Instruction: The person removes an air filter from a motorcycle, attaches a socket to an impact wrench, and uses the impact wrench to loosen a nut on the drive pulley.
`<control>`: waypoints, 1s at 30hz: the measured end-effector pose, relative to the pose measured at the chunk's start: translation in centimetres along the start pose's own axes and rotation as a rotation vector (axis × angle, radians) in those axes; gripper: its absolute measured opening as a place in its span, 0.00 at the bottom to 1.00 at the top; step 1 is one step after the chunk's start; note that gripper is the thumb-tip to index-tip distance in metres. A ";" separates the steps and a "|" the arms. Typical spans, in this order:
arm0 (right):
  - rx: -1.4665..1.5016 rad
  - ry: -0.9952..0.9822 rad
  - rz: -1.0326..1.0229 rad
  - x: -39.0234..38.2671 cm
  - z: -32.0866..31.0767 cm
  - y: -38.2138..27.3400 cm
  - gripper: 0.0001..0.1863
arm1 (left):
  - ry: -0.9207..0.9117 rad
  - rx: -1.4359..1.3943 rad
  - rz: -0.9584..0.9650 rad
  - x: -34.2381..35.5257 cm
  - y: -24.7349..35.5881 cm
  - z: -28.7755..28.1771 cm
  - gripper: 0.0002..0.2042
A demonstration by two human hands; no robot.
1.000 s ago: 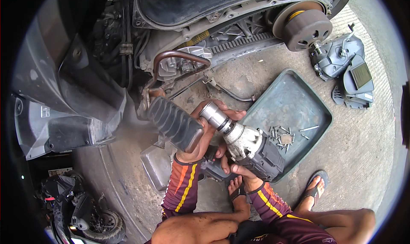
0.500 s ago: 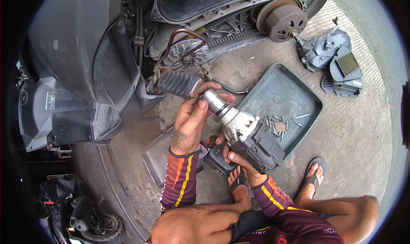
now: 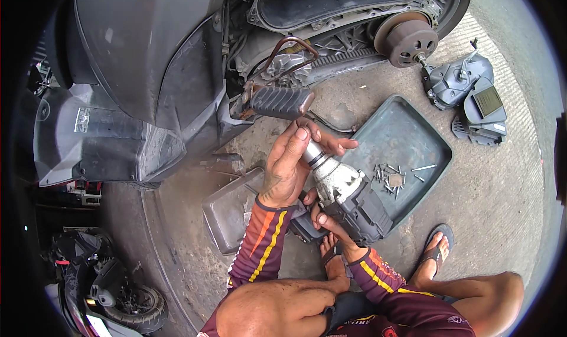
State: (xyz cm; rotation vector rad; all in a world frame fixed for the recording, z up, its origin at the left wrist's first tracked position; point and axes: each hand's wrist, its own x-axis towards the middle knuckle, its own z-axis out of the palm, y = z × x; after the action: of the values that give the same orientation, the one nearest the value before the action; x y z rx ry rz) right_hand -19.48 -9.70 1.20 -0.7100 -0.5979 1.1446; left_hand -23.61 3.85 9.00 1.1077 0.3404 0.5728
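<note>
A cordless impact wrench (image 3: 357, 204), with a black body and a worn whitish nose, is tilted in front of me. My right hand (image 3: 338, 226) is wrapped round its grip, which the hand partly hides. A silver socket (image 3: 312, 153) sits on the tool's nose, pointing up and left. My left hand (image 3: 287, 160) is closed on this socket with thumb and fingers, covering its far end. Just beyond my left hand is a scooter's ribbed rubber foot peg (image 3: 283, 102).
The scooter's opened belt drive (image 3: 342, 54) and round clutch drum (image 3: 411, 43) lie ahead. A grey-green tray (image 3: 452, 154) holds several bolts (image 3: 391, 177). A removed cover (image 3: 460, 77) rests at the far right. Another metal tray (image 3: 221, 219) lies left, and a second motorcycle (image 3: 100, 278) stands lower left.
My left hand has slid its fingers further over the socket's end, hiding more of it. The whole scene has shifted slightly rightward in view. My right hand keeps its hold.
</note>
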 end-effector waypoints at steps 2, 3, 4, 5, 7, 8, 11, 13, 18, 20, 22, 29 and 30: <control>0.045 0.040 0.019 -0.2 -0.2 0.6 0.25 | -0.169 -0.247 0.054 0.8 -1.3 -0.6 0.15; 0.093 0.084 0.039 -0.2 -0.5 1.0 0.24 | -0.177 -0.252 0.054 1.0 -1.8 -0.6 0.15; 0.216 0.104 0.040 -0.2 -1.0 1.8 0.19 | -0.055 -0.279 0.018 1.3 -2.2 -0.4 0.16; 0.212 0.121 0.038 0.2 -1.1 1.9 0.19 | 0.067 -0.310 -0.030 1.5 -2.9 -0.3 0.17; 0.149 0.147 0.065 1.3 0.1 2.0 0.17 | 0.062 -0.288 -0.037 1.5 -2.5 -1.9 0.18; 0.049 0.166 0.018 1.7 0.2 1.8 0.16 | 0.095 -0.281 -0.091 1.7 -2.3 -2.2 0.19; -0.085 0.189 -0.051 2.8 -1.1 2.4 0.18 | 0.141 -0.235 -0.178 1.8 -2.9 -3.5 0.19; -0.027 0.147 0.018 2.6 -2.3 2.5 0.17 | 0.078 -0.201 -0.092 1.8 -3.4 -4.2 0.19; 0.335 0.092 0.009 1.2 -1.4 2.0 0.16 | -0.197 -0.602 0.079 1.6 -6.5 -3.7 0.21; 0.332 0.115 0.024 1.0 -1.4 2.5 0.18 | -0.172 -0.466 0.021 1.5 -5.7 -3.6 0.23; 0.305 0.165 0.084 1.0 -1.4 2.2 0.19 | -0.112 -0.292 -0.053 1.4 -5.0 -3.2 0.28; -0.348 0.154 -0.073 2.1 -3.1 3.6 0.15 | 0.132 -0.096 -0.129 1.5 -4.7 -2.4 0.28; -0.452 0.146 -0.128 2.2 -3.2 3.8 0.14 | 0.142 -0.103 -0.133 1.5 -4.5 -2.2 0.26</control>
State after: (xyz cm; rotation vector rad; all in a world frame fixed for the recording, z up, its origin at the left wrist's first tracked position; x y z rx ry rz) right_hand -18.67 -7.35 -3.60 -1.1148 -0.7756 0.8355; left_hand -22.40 4.95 4.03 0.9403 0.4989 0.5460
